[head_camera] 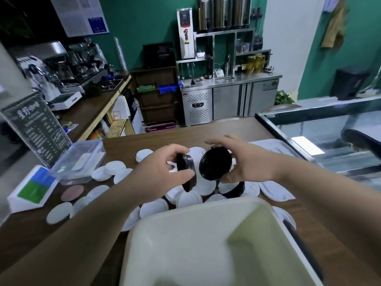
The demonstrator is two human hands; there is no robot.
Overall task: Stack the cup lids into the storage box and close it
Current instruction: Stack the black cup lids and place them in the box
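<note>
Left hand pinches black lids edge-on. Right hand grips another black lid just beside. Storage box beneath both.

menu board far left, tilted | blue-green box below it | espresso machine behind | display case right

Box: near side cut off by lower edge; interior blurred. White lids: several partly hidden behind the box rim. Black lids in left hand: number indistinct. Menu board: lettering illegible.
</note>
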